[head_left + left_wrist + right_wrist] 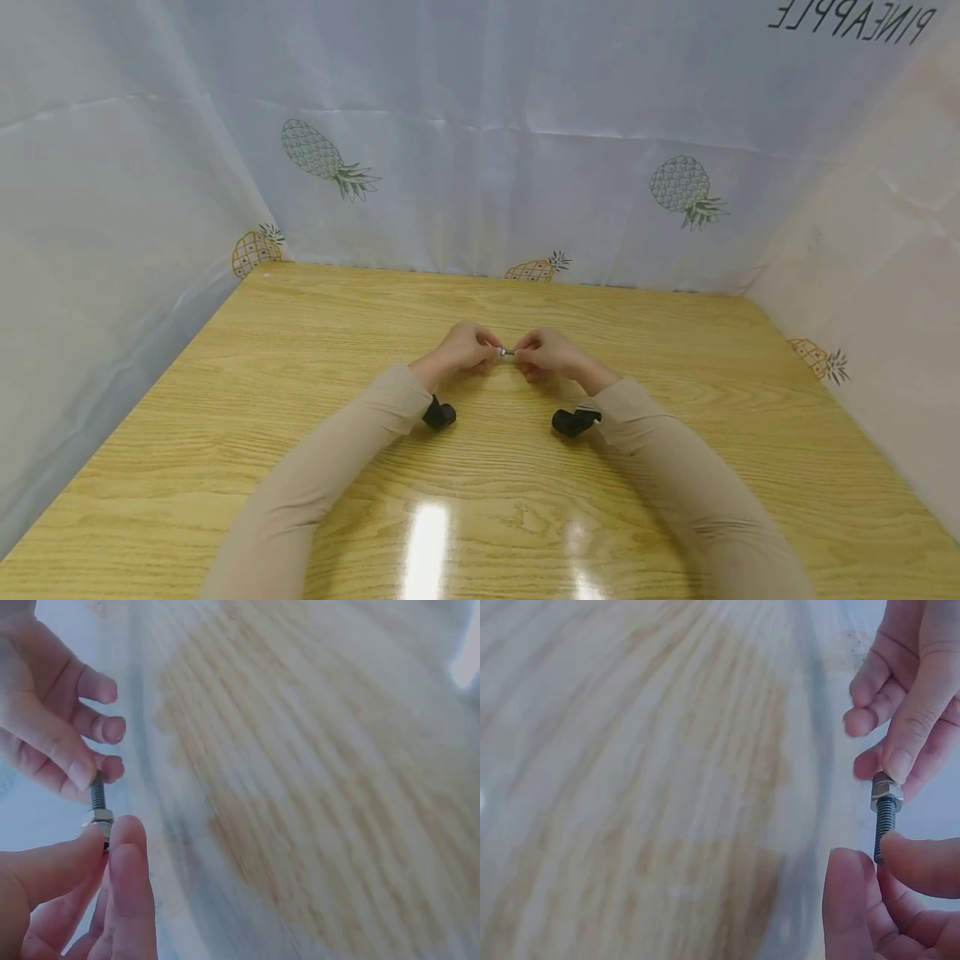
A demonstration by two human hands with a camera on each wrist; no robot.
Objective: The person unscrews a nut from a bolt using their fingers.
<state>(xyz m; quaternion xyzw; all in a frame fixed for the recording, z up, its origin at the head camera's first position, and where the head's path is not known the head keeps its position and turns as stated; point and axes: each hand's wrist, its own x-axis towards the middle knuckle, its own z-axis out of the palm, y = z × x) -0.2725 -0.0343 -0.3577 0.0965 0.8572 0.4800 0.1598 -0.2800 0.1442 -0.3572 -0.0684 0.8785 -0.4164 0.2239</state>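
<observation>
Pinching bolt at both ends: left hand clamping by nut, right hand clamping threaded tip; likely handling light, stiff, slightly slick, ends suiting fingertip grip.

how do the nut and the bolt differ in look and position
The nut is short, wide and flat-sided; the bolt has a longer, slimmer threaded shaft. The nut sits near the left hand; the bolt reaches from that hand to the right hand. Both look like grey metal.
</observation>
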